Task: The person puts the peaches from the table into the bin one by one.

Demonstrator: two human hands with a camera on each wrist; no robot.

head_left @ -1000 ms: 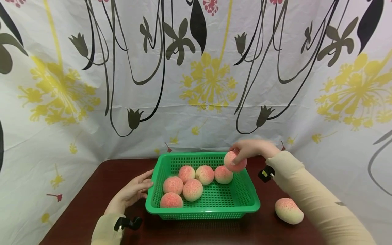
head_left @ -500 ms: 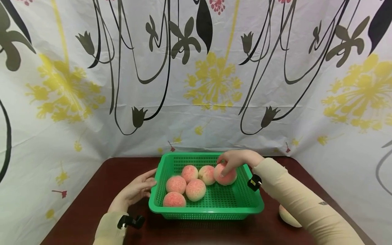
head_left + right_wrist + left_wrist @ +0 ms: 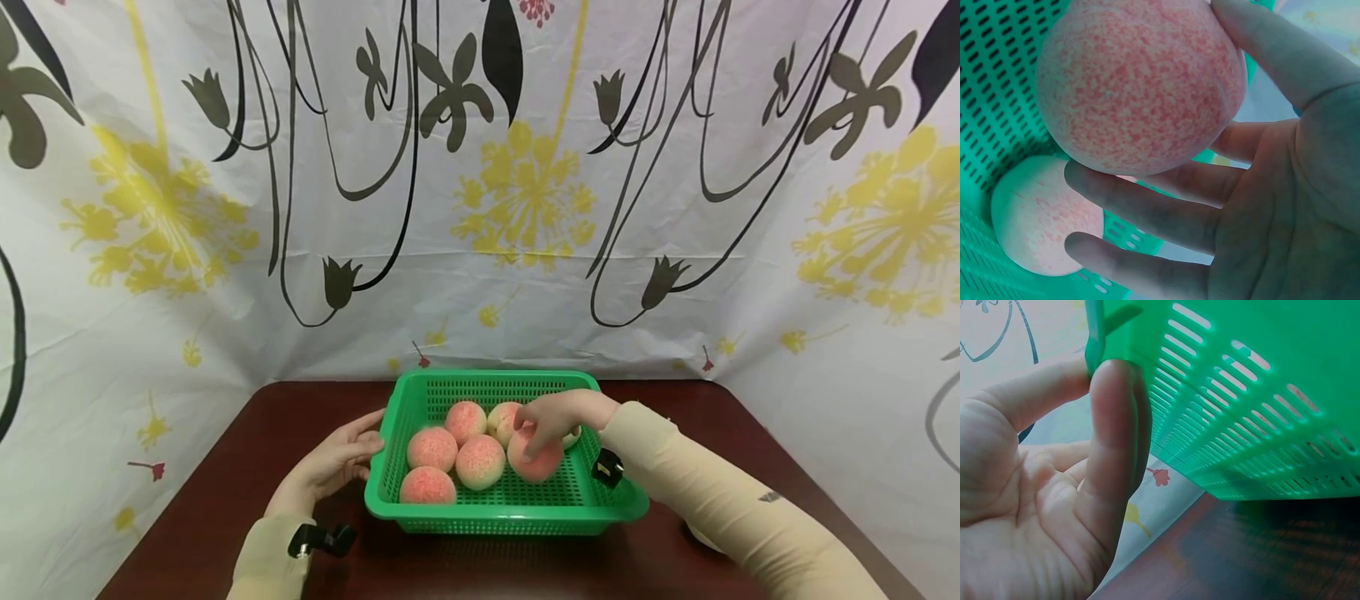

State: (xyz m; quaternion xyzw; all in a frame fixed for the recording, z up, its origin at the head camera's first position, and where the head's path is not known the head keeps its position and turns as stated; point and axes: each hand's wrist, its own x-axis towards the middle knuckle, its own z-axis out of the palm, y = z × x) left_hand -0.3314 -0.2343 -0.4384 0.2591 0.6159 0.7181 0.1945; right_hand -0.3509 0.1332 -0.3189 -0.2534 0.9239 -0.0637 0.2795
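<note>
My right hand (image 3: 555,417) holds a pink peach (image 3: 535,454) low inside the green basket (image 3: 510,515), right of the other peaches. In the right wrist view, the thumb and fingers lie around this peach (image 3: 1141,87), and another peach (image 3: 1047,215) sits below in the basket. My left hand (image 3: 337,458) is at the basket's left side; in the left wrist view its fingers (image 3: 1113,425) touch the rim and outer wall. Several peaches, among them a front-left one (image 3: 427,486) and a middle one (image 3: 480,462), lie in the basket. One behind my right hand is mostly hidden.
Another peach (image 3: 703,537) lies on the dark red table (image 3: 315,400) right of the basket, mostly hidden by the right sleeve. A floral-printed white cloth (image 3: 480,317) hangs behind the table.
My right hand has carried its peach from above the basket's back right corner down and leftward into the basket. The left hand stays at the basket's left side.
</note>
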